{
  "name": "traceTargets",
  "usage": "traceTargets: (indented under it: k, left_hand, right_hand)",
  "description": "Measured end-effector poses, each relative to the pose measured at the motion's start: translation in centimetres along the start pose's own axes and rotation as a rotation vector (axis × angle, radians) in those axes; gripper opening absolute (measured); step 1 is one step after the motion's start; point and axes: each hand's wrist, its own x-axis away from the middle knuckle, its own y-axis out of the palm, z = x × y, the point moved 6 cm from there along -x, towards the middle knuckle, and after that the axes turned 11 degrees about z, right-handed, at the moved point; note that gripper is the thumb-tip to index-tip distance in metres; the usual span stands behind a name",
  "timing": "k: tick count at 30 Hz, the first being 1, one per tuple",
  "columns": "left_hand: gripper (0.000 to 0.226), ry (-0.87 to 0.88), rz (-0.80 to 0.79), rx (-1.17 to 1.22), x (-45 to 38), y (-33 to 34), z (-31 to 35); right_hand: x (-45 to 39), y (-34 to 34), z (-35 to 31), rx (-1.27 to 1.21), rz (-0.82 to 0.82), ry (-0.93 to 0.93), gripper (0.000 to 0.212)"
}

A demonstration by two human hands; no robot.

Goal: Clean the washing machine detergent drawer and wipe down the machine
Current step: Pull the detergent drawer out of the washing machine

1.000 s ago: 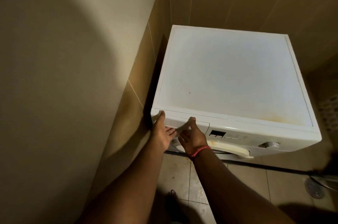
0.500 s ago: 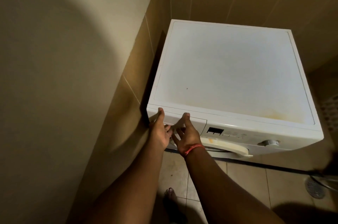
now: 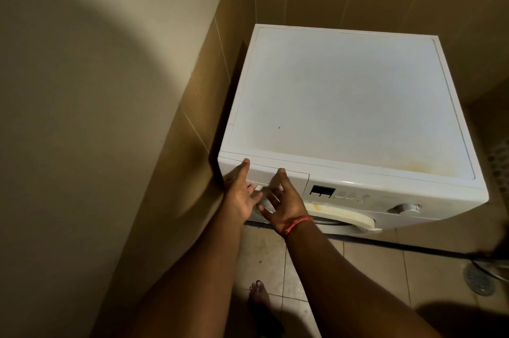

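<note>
Both hands — left hand [image 3: 240,192], right hand [image 3: 283,201] — grip the detergent drawer [image 3: 278,176] front.

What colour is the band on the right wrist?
Reddish-orange wrist band, clearest in the head view.

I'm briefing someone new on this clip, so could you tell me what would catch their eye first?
The white washing machine fills the tiled corner, its lid stained yellow-brown near the front right. Both hands are at the detergent drawer at the machine's front left: the left hand and the right hand each lay a thumb on its face, fingers tucked under its lower edge.
</note>
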Motion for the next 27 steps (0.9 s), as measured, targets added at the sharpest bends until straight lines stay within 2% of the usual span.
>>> traceTargets:
  k: [6,8,11,15,17,19,21,24,27]
  left_hand:
    - [0.057,0.029,0.038,-0.006,-0.1,-0.1,0.0]
    - [0.039,0.07,0.065,-0.009,-0.2,0.0,0.0]
    - [0.015,0.088,0.062,-0.023,0.5,-0.6,-0.7]
    - [0.022,0.059,0.068,-0.021,1.5,-2.6,-2.0]
    - [0.04,0.04,0.095,-0.025,1.8,-3.7,-2.6]
    - [0.054,0.024,0.113,-0.045,2.2,-4.7,-3.2]
    - [0.06,-0.008,0.123,-0.021,2.5,-5.6,-3.8]
    - [0.06,-0.047,0.132,0.038,3.1,-7.0,-4.3]
    - [0.054,-0.058,0.131,0.044,3.9,-7.8,-5.0]
  right_hand:
    - [0.0,0.2,-0.1,0.015,0.023,-0.008,0.052]
    - [0.3,0.2,0.0,0.008,0.04,0.003,0.055]
    - [0.8,-0.2,0.9,0.022,0.063,0.007,0.045]
    - [1.4,-1.3,2.8,0.061,0.078,0.042,0.036]
    - [1.9,-2.0,3.4,0.125,0.109,0.051,0.036]
    - [2.5,-2.8,3.6,0.214,0.186,0.019,0.05]
    - [3.3,-4.0,3.5,0.303,0.322,-0.024,0.077]
    - [4.7,-5.5,2.9,0.442,0.443,-0.162,0.085]
    - [5.9,-6.4,2.4,0.556,0.496,-0.217,0.093]
